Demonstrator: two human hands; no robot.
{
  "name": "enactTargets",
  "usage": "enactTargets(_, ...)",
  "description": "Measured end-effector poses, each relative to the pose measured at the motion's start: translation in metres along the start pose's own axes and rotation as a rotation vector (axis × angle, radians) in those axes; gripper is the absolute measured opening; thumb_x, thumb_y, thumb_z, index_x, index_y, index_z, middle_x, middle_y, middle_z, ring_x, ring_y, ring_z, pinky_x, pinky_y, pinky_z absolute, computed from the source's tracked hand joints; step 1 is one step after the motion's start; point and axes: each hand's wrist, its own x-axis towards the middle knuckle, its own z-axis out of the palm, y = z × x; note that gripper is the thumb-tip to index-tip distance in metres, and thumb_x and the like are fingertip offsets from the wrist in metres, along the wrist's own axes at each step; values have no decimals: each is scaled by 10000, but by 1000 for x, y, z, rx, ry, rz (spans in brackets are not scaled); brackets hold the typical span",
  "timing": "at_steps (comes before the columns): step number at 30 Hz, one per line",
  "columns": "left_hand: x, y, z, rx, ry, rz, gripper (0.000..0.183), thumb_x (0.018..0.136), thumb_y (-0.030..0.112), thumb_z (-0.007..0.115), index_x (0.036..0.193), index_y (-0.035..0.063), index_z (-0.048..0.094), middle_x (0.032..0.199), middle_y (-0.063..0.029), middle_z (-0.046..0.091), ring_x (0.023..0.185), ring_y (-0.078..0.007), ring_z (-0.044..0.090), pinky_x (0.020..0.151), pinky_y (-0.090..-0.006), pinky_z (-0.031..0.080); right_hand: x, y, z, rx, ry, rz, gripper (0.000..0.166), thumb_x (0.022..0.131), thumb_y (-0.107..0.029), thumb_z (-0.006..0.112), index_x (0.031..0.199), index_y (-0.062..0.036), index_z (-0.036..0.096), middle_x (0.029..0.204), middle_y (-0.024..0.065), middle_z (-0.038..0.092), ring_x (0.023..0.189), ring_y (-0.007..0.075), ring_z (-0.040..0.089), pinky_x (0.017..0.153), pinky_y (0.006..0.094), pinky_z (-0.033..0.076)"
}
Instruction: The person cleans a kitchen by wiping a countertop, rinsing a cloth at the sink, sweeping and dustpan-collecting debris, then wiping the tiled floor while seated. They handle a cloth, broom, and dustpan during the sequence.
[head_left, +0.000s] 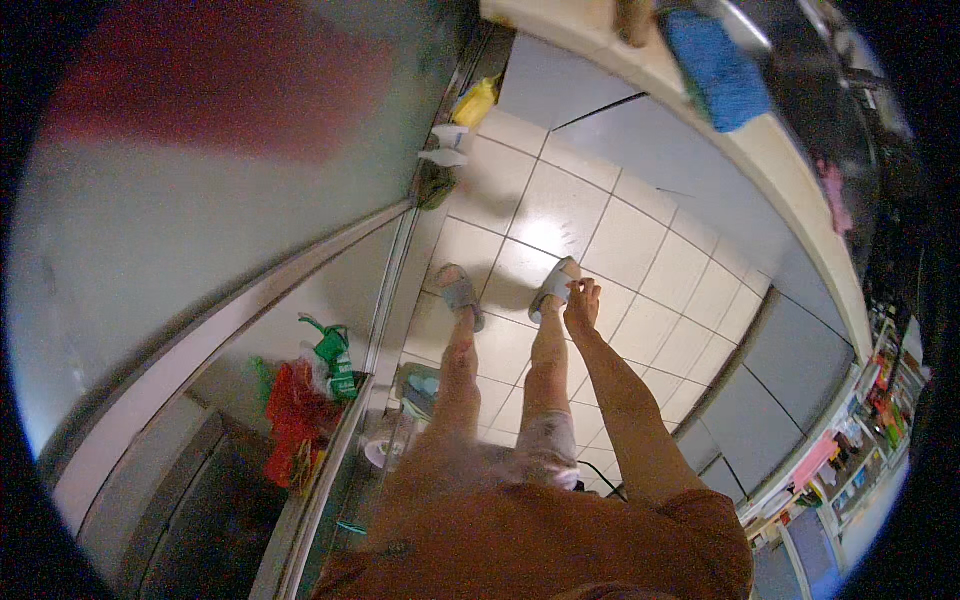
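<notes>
My right hand (582, 307) hangs low over the tiled floor, its fingers partly curled. Nothing can be made out in it, though the grip is too small and soft to tell whether it is closed. In the picture it overlaps the edge of a grey slipper (553, 291) on my right foot. The other grey slipper (462, 300) is on my left foot. Pale square tiles (559, 199) with dark joints lie before me, and a bright reflection shows on them. My left hand is out of view.
A sliding door with a frosted panel (225, 199) runs along the left. Red plastic bags (292, 420) and a green bag (335, 364) are beside its track. A yellow package (477, 103) stands further ahead. Grey cabinets (690, 161) curve right under a counter edge (810, 176) with a blue cloth (720, 75).
</notes>
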Motion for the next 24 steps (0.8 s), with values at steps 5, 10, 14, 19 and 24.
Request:
enactTargets(5, 36, -1, 32, 84, -10, 77, 409, 918, 167, 512, 1298, 26, 455, 1149, -129, 574, 908, -219, 597, 769, -306, 489, 10, 6, 167, -452, -526, -347, 302, 857, -198, 464, 1023, -37, 659, 1295, 203, 480, 1201, 396, 447, 1002, 457, 386)
enactTargets(10, 65, 22, 68, 170, -49, -22, 414, 869, -91, 435, 1263, 32, 468, 1229, -135, 516, 911, -194, 600, 741, -246, 491, 88, -96, 272, -147, -484, -470, 243, 856, -181, 519, 965, -20, 666, 1486, 152, 292, 1298, 374, 362, 946, 499, 414)
enactTargets(14, 94, 22, 93, 716, -113, 391, 410, 788, -151, 476, 1150, 29, 546, 1300, -157, 473, 867, -190, 624, 736, -262, 509, 168, -180, 339, -202, -340, -553, 206, 817, -152, 549, 941, -72, 694, 1510, 76, 273, 1240, 286, 412, 894, 434, 449)
enactTargets(19, 109, 18, 85, 677, 24, 444, 355, 814, -129, 480, 1122, 26, 565, 1295, -161, 482, 818, -191, 636, 717, -299, 522, 202, -215, 387, 9, -567, -409, 302, 878, -183, 498, 1156, -84, 563, 1447, 113, 355, 1177, 283, 488, 869, 404, 479)
enactTargets(24, 119, 12, 75, 976, -95, 373, 401, 869, -70, 499, 1255, 8, 425, 1182, -138, 556, 852, -207, 642, 733, -296, 534, 169, -176, 309, 618, -598, -100, 387, 961, -235, 389, 1309, -67, 408, 1277, 216, 498, 1164, 342, 510, 960, 392, 438)
